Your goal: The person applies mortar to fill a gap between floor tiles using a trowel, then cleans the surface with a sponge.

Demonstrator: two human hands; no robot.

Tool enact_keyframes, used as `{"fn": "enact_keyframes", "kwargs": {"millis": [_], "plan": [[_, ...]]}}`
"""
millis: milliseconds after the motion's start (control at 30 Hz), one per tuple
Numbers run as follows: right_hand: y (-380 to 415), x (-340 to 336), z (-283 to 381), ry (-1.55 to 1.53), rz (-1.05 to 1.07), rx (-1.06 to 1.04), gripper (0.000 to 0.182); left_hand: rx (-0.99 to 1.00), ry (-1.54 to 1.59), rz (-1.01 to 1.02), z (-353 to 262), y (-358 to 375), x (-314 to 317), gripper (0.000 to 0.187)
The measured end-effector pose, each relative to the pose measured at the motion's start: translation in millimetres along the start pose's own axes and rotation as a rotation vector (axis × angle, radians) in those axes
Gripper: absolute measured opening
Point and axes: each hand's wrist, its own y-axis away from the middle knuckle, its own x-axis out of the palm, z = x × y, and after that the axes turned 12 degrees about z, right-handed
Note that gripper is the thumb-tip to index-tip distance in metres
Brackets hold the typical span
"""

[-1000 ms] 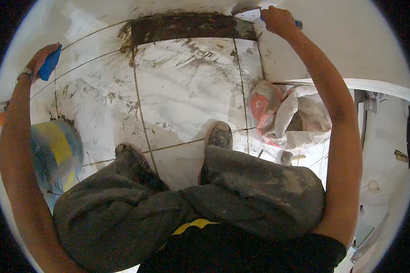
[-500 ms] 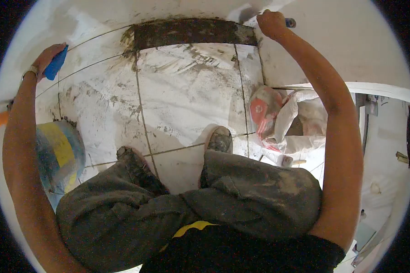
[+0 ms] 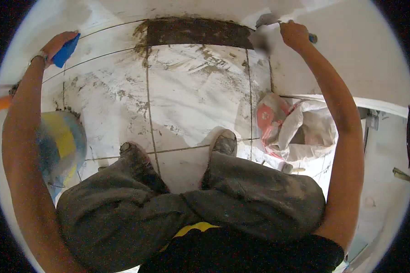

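Observation:
My right hand (image 3: pixel 294 35) is closed round the handle of a trowel at the upper right. The trowel's grey blade (image 3: pixel 267 19) points left, close to the wall and just past the right end of a dark, mortar-covered strip (image 3: pixel 198 33). Below the blade, a dark blurred patch (image 3: pixel 261 43) overlaps the floor corner. At the upper left my left hand (image 3: pixel 57 47) grips a flat blue pad (image 3: pixel 67 51) by its edge, near the left wall. White floor tiles (image 3: pixel 193 100) smeared with grey mortar lie between my hands and my shoes.
A torn paper sack (image 3: pixel 284 134) with red print stands right of my feet. On the left, partly behind my forearm, is a blue-grey rounded container (image 3: pixel 73 136) with a yellow band. White walls (image 3: pixel 346 59) rise close on both sides.
The whole view has shifted slightly. My right hand has moved right and a little down with the trowel, whose blade shows more. My left hand keeps hold of the blue pad.

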Motion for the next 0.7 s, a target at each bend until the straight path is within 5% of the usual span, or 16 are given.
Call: {"fn": "enact_keyframes", "kwargs": {"millis": [133,233,267,400,467,500,533,567,600,700], "plan": [[28,-8,23,-0.326,0.133,-0.12,0.028,0.041,0.019,-0.06,0,5,-10,0.049],[79,17,77,-1.024,0.183,-0.044,0.033,0.125,-0.059,-0.003,-2,15,-38,0.041],[92,45,89,-1.228,0.407,-0.018,0.031,0.077,-0.325,-0.028,-20,30,-46,0.041],[187,172,159,-1.207,0.022,0.239,0.046,-0.204,-0.768,-0.277,-79,157,-47,0.074],[210,159,184,-1.383,0.024,0.38,0.05,0.065,-0.613,-0.534,-60,207,-42,0.041],[213,134,195,-1.557,0.115,0.386,0.05,0.146,-0.768,-0.595,-39,234,-49,0.042],[216,109,206,-1.72,0.209,0.411,0.05,0.033,-0.765,-0.611,-18,259,-47,0.053],[208,106,220,-1.733,0.142,0.341,0.049,-0.098,-0.866,-0.601,12,278,-45,0.044],[203,109,229,-1.73,0.074,0.297,0.048,-0.452,-0.682,-0.309,31,290,-43,0.048],[246,130,220,-1.614,-0.103,0.401,0.047,-0.348,-0.88,-0.299,174,281,-26,0.047]]}}
